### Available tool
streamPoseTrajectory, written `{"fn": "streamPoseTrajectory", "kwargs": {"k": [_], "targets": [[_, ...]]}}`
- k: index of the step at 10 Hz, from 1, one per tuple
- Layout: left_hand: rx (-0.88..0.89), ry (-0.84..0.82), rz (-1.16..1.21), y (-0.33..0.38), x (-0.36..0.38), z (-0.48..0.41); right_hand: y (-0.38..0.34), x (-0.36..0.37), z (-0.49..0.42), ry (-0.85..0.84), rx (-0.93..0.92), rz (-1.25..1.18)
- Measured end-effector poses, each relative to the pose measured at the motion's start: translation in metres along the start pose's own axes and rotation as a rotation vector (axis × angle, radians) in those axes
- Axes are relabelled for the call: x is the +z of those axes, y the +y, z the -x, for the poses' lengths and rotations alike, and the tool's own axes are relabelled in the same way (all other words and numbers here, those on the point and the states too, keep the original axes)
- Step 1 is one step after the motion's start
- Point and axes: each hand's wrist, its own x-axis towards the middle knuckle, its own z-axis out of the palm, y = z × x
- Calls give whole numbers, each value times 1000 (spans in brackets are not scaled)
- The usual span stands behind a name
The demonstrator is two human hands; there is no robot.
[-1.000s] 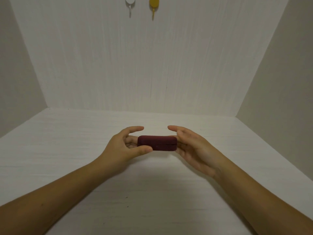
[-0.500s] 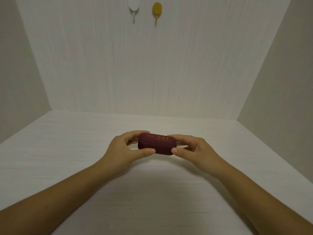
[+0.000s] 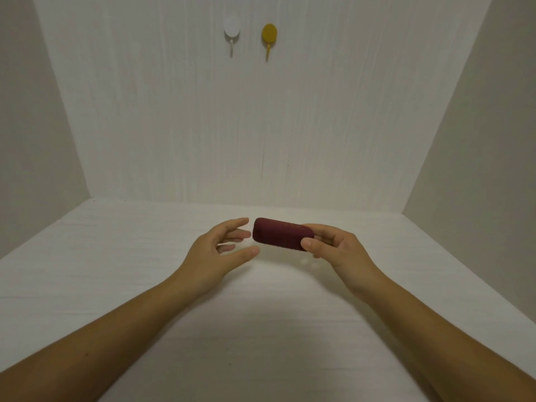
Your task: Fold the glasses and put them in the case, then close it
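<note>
A dark red glasses case (image 3: 280, 233) is closed and held a little above the white table (image 3: 116, 256), lying roughly level with its long side left to right. My right hand (image 3: 333, 248) grips its right end between thumb and fingers. My left hand (image 3: 220, 250) is just left of the case, fingers spread, not touching it. No glasses show; the case's inside is hidden.
A white hook (image 3: 232, 30) and a yellow hook (image 3: 269, 34) hang high on the back wall. Side walls close in the table on the left and right.
My left hand has let go of the case and opened. My right hand has carried the case slightly to the right. The camera view has tilted upward.
</note>
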Motion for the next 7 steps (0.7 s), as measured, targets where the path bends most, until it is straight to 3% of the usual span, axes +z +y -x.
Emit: {"fn": "streamPoseTrajectory", "kwargs": {"k": [3, 6, 7], "targets": [[-179, 243, 86, -11, -9, -9, 24, -5, -32, -12, 63, 320], [-190, 236, 64, -15, -9, -12, 50, -3, -46, -89, -23, 624], [-172, 234, 38, -7, -13, -13, 49, -3, -45, 4, 107, 508]]}}
